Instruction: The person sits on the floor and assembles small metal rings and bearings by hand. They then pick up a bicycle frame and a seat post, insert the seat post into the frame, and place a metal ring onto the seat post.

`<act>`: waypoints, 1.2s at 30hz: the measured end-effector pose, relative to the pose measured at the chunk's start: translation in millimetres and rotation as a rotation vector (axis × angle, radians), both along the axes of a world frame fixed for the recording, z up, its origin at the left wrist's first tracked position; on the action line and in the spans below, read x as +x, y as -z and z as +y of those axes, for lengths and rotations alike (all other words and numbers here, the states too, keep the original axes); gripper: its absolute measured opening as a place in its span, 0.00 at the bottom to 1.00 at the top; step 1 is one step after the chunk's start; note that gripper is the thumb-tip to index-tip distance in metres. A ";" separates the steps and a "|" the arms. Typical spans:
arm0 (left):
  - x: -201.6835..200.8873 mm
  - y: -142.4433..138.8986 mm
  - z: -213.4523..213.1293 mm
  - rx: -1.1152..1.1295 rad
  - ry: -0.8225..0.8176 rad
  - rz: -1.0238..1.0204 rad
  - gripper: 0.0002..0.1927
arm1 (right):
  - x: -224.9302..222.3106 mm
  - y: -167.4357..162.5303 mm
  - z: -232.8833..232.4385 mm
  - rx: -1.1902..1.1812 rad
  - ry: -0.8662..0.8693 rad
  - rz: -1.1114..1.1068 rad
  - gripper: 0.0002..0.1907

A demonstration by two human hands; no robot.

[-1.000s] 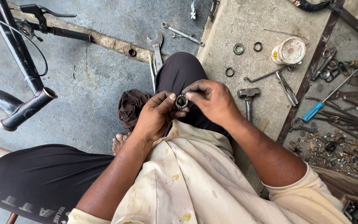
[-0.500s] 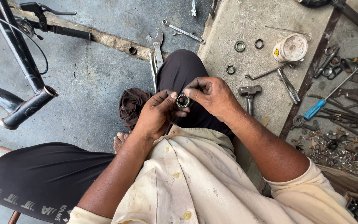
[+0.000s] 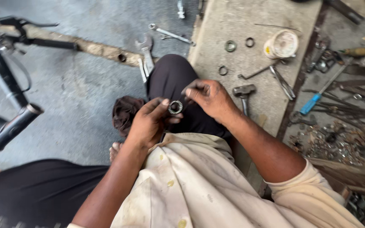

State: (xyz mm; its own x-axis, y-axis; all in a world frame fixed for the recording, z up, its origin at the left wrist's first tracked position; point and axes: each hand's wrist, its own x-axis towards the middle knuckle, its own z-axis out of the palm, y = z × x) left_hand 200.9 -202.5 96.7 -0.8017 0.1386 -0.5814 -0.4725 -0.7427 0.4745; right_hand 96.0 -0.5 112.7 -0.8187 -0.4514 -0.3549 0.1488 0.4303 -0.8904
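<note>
Pinching bearing ring (image 3: 175, 107) in left hand (image 3: 148, 123) fingertips, frame centre, exposing face; right hand (image 3: 210, 98) empty, fingers loosely curled beside.

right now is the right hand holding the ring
No, the ring sits in the left hand fingertips; the right hand is just beside it.
</note>
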 end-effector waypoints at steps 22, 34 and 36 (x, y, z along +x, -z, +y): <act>-28.6 17.5 8.2 -0.057 -0.008 -0.091 0.11 | -102.6 157.3 106.2 0.748 -0.009 0.500 0.19; -34.9 19.0 8.8 -0.053 -0.009 -0.098 0.11 | -158.5 147.7 122.6 0.714 -0.370 0.675 0.08; -33.8 18.0 6.7 -0.064 -0.024 -0.096 0.10 | -162.2 144.2 113.9 0.767 -0.447 0.667 0.09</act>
